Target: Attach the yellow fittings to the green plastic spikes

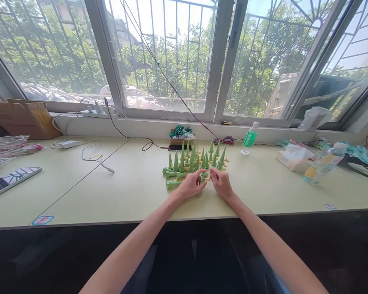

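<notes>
A cluster of green cone-shaped plastic spikes [194, 160] stands on the pale green table [135, 192], most upright, a few lying on their side at the left [173, 184]. My left hand [192, 183] and my right hand [221, 182] meet at the front of the cluster, fingers curled together around a small green piece [206, 178] between them. What exactly the fingers pinch is partly hidden.
A green-labelled bottle [249, 139] and a small box with green wire [180, 136] stand behind the cluster. Tissues [294, 157] and another bottle [322, 165] lie at the right. A tablet [10, 181], cables [98, 159] and cardboard [21, 116] are at the left.
</notes>
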The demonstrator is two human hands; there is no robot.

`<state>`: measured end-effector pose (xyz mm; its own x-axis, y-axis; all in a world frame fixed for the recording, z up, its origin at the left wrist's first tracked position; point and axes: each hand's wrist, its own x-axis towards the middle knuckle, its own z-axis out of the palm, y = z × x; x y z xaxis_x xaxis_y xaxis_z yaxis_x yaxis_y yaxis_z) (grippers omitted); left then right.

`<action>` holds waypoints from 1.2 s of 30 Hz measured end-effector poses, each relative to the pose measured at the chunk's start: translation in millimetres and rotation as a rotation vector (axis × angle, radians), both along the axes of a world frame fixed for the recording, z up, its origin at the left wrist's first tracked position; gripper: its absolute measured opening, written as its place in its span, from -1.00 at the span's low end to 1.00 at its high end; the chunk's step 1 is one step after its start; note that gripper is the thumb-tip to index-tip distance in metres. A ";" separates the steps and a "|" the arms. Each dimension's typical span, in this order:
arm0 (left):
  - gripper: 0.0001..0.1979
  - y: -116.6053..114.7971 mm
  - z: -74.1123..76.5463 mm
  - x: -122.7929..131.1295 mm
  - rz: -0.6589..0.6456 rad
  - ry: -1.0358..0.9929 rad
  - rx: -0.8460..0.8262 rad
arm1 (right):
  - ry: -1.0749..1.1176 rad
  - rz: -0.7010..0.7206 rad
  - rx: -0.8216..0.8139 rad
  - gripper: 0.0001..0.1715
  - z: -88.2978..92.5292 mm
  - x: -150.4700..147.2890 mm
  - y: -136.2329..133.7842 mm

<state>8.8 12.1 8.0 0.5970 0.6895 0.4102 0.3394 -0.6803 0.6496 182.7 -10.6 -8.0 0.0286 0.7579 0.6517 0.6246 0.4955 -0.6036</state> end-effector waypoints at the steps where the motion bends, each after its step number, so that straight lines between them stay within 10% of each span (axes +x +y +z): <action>1: -0.55 -1.1 -0.4 0.4 0.016 0.039 0.056 | 0.000 -0.025 0.003 -0.43 0.0 0.5 0.2; 14: -0.49 -0.9 -4.3 2.5 0.016 0.282 0.122 | -0.010 -0.081 -0.005 -0.48 -1.5 1.6 1.9; 28: -0.61 -7.2 4.8 -1.5 -0.106 0.150 0.034 | 0.005 -0.026 -0.065 -0.59 -2.9 3.0 4.9; 36: -0.62 3.4 2.8 0.0 0.089 -0.099 0.078 | -0.239 0.036 -0.053 -0.72 -11.3 1.8 13.8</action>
<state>8.7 15.5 10.8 0.4886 0.7019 0.5183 0.3375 -0.6998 0.6296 184.5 3.3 -19.3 -0.1496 0.7892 0.5957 0.7355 0.4915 -0.4664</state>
